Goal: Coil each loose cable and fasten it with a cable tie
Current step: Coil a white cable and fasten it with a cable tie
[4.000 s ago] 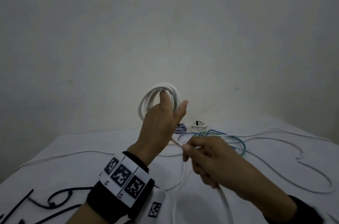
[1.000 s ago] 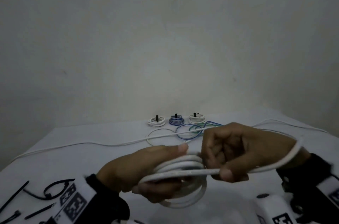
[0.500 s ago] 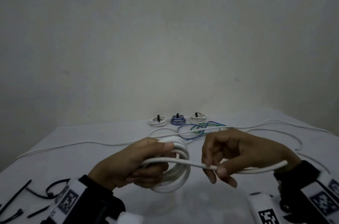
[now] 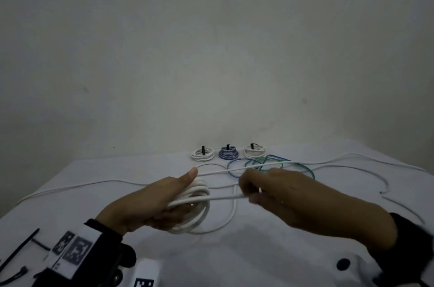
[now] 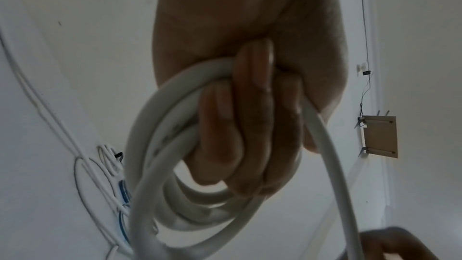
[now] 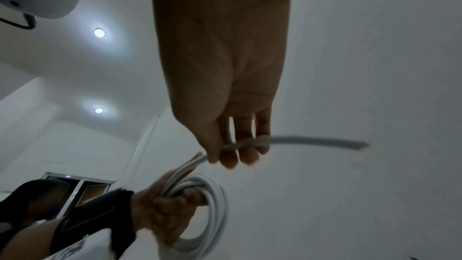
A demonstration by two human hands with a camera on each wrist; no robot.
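My left hand (image 4: 164, 202) grips a coil of thick white cable (image 4: 199, 214), fingers curled through the loops (image 5: 240, 129) and thumb stretched over the top. A straight run of the same cable (image 4: 223, 198) leaves the coil rightward into my right hand (image 4: 270, 190), whose fingers pinch it (image 6: 240, 145); its free end (image 6: 360, 143) sticks out past them. Both hands hover just above the white table (image 4: 234, 254). Black cable ties (image 4: 21, 251) lie at the near left.
Three tied coils, white (image 4: 202, 154), blue (image 4: 228, 153) and white (image 4: 254, 151), line the table's far edge. Loose blue and green loops (image 4: 272, 164) and thin white cables (image 4: 94, 184) trail across the table. A white wall stands behind.
The coil came down from held high four seconds ago to just above the table. In the last half second my right hand slid left along the cable, closer to the coil.
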